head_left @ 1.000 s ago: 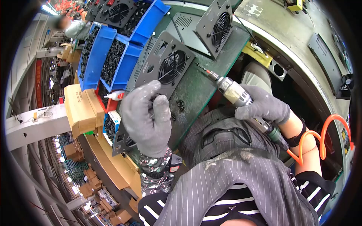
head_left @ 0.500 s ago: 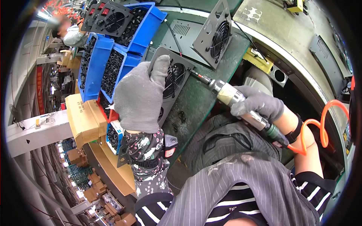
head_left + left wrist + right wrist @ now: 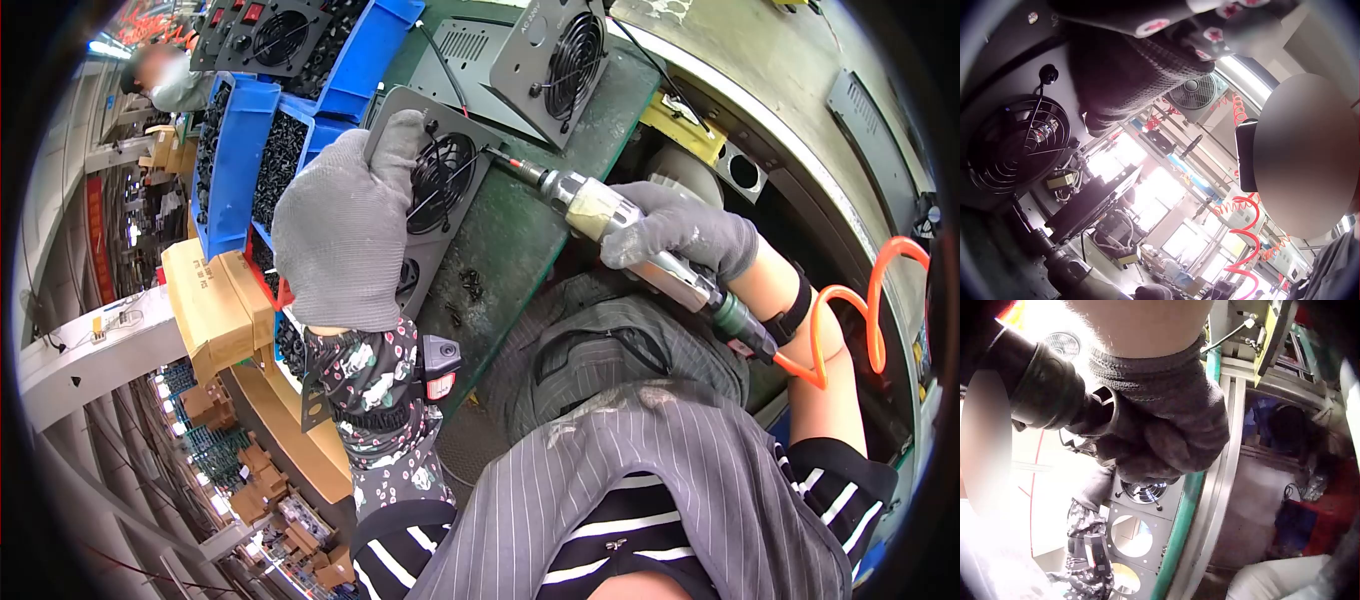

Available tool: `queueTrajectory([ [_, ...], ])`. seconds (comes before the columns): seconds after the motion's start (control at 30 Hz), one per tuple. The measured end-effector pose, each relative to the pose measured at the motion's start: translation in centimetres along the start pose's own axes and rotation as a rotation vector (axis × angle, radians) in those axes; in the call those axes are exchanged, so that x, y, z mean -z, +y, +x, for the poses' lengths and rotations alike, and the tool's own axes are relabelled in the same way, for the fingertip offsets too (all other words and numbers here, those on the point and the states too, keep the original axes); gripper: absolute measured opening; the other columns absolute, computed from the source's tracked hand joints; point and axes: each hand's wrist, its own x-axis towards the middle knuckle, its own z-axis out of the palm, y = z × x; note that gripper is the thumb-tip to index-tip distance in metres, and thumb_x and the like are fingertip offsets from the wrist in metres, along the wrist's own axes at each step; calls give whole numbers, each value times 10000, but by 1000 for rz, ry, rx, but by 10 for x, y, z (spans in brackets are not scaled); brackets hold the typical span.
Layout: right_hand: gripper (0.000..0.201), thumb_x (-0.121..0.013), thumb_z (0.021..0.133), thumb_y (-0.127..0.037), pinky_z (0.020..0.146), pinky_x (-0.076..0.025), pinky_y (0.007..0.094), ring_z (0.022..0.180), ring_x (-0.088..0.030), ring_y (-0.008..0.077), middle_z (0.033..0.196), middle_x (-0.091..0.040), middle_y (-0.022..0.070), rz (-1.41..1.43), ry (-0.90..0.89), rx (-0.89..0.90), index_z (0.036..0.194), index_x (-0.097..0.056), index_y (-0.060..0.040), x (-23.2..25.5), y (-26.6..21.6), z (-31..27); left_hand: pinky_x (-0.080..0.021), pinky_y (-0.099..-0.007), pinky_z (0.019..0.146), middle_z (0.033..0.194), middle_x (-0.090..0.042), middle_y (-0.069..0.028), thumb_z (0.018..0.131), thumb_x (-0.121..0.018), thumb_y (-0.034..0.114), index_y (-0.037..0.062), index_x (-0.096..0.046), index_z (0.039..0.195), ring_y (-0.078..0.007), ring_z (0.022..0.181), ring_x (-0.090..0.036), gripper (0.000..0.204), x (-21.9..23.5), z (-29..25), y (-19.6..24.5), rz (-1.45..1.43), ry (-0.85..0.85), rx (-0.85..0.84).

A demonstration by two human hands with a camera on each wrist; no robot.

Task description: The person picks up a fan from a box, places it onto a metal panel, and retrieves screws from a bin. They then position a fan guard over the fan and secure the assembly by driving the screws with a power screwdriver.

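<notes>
My gloved left hand [image 3: 340, 230] holds a grey metal panel [image 3: 430, 255] by its upper left edge, thumb over the front face and the other fingers hidden behind. A black fan with a wire guard [image 3: 440, 185] sits in the panel; the left wrist view shows its guard [image 3: 1019, 147] up close. In my gloved right hand [image 3: 685, 232] is a power screwdriver [image 3: 600, 215], fingers wrapped round its body. Its bit points left and meets the panel's right edge, right at a corner of the fan. The right wrist view shows round cut-outs in grey panels [image 3: 1166, 528].
Blue bins [image 3: 233, 170] of small black parts stand left of the panel. Behind it is a grey case [image 3: 520, 60] with another fan. Loose black screws [image 3: 470, 283] lie on the green bench [image 3: 525, 235]. An orange hose [image 3: 820, 330] trails from the screwdriver. Another person [image 3: 180, 85] is far left.
My left hand, raised with curled fingers a second ago, has moved up and taken hold of the panel. The screwdriver has come left and up, its bit now at the fan's corner.
</notes>
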Motion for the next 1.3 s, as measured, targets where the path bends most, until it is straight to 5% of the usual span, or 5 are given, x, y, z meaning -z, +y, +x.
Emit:
queueTrajectory([
  [0.67,554,-712,675,-402,757,-495,422,804,-642,363,820,-642,194,-768,284,118,1070,-579,-38,-36,60,-49,-474,-501,662,754,-646,-182,948,-410,553,81,-637,813,-401,757,-629,541,5,-17,13,44,-90,11],
  [1.03,558,-715,690,-431,730,-491,433,787,-641,374,802,-640,201,-810,322,132,1068,-572,-47,-45,67,-43,-478,-461,709,838,-650,-180,929,-431,595,117,-668,977,-394,834,-618,536,5,-25,33,-87,-6,-9],
  [1.17,569,-719,697,-432,736,-491,427,803,-641,376,815,-641,203,-825,374,137,1076,-573,-33,-46,73,-44,-498,-329,711,764,-659,-68,895,-658,360,72,-653,1132,-212,706,-615,374,-4,-30,11,-206,777,-461],
  [1.23,568,-720,698,-425,737,-491,422,805,-643,373,820,-643,201,-802,368,137,1078,-575,-29,-45,71,-45,-491,-259,679,739,-629,1,865,-712,217,15,-643,1129,-114,664,-555,340,9,-57,6,-350,819,-430],
  [1.3,567,-720,699,-419,738,-492,418,807,-644,369,824,-645,198,-780,362,137,1081,-578,-25,-45,67,-47,-532,-318,693,848,-698,-112,842,-710,268,25,-674,1088,-235,730,-671,347,18,-93,-3,-832,336,89],
])
